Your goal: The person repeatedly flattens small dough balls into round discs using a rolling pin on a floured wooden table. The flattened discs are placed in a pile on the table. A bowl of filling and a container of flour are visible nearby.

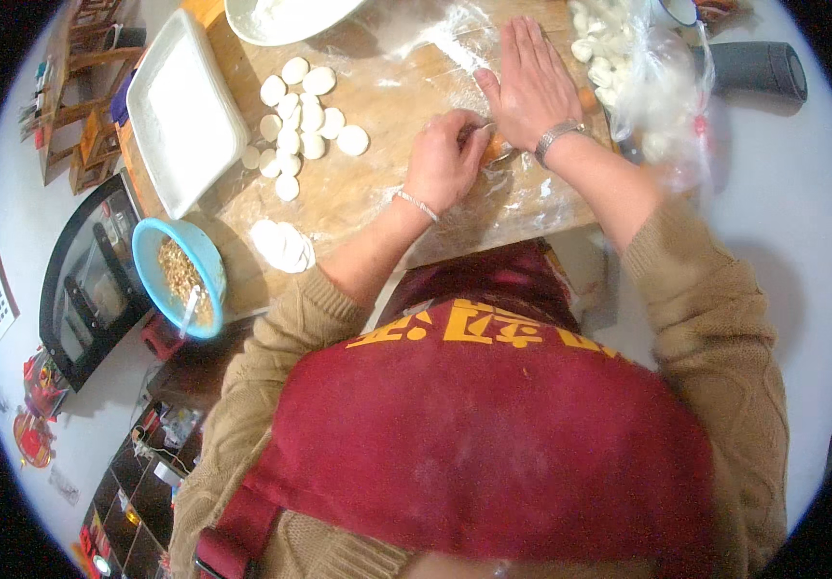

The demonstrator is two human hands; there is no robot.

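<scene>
My left hand is curled at the near part of the floured wooden board, its fingertips pinching what looks like the edge of a thin dough round. Beside it, my right hand lies palm down, fingers straight and thumb apart. A wooden end, apparently of a rolling pin, shows past its outer edge; the rest is hidden under the palm. Flattened dough pieces are scattered left of my hands. Nearer to me, rolled dough wrappers lie in an overlapping pile.
Left are a white tray and a blue bowl of chopped filling with a spoon. A white basin stands at the far edge. On the right are white dough pieces, a clear plastic bag and a dark cylinder.
</scene>
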